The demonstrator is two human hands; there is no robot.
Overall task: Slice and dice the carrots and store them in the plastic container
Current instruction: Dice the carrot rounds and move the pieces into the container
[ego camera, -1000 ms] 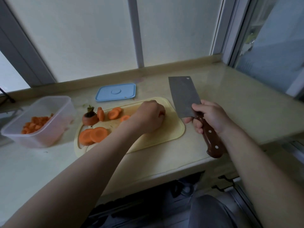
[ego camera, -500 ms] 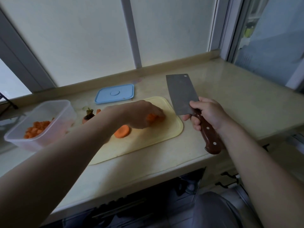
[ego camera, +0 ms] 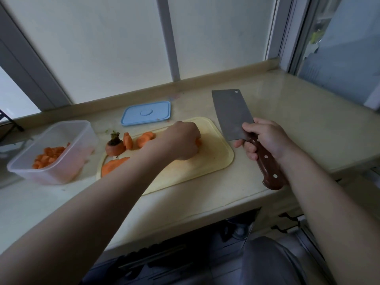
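Partway done: diced carrot (ego camera: 48, 157) fills part of the tub (ego camera: 82, 128) at left, slices (ego camera: 144, 138) wait on the board (ego camera: 216, 157), left hand (ego camera: 181, 142) grips one, right hand (ego camera: 265, 138) clutches the cleaver (ego camera: 232, 114).

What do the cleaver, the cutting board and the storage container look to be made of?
Cleaver: dull grey metal blade, likely steel; reddish-brown handle with pale rivets, probably wood. Cutting board: pale yellow, smooth, rounded corners, probably plastic. Plastic container: translucent, diced carrot showing through its wall; its blue lid looks like matte plastic.
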